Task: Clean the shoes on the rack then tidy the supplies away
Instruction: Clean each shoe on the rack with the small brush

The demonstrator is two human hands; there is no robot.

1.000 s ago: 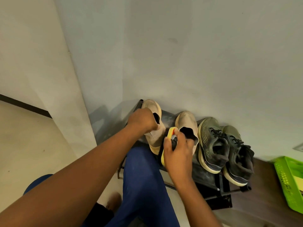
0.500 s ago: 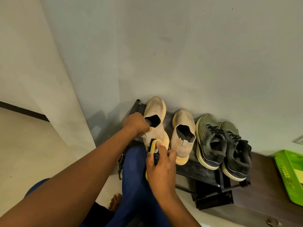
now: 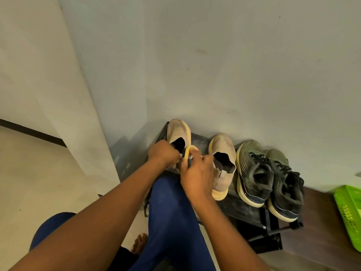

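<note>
Two beige slip-on shoes and a pair of dark green sneakers stand in a row on a black shoe rack (image 3: 252, 212) against the wall. My left hand (image 3: 163, 154) grips the collar of the leftmost beige shoe (image 3: 179, 132). My right hand (image 3: 196, 173) holds a yellow-backed brush (image 3: 189, 150) against that shoe's right side. The second beige shoe (image 3: 221, 153) sits just right of my right hand. The left green sneaker (image 3: 252, 169) and the right green sneaker (image 3: 283, 182) stand untouched further right.
A bright green plastic basket (image 3: 349, 214) rests on a dark wooden surface (image 3: 316, 227) at the right edge. My blue-clad knee (image 3: 170, 216) and bare foot (image 3: 139, 242) are in front of the rack. Pale floor spreads to the left.
My right hand with the brush has moved up from the heel to the side of the leftmost beige shoe. My left hand keeps its hold on that shoe's collar.
</note>
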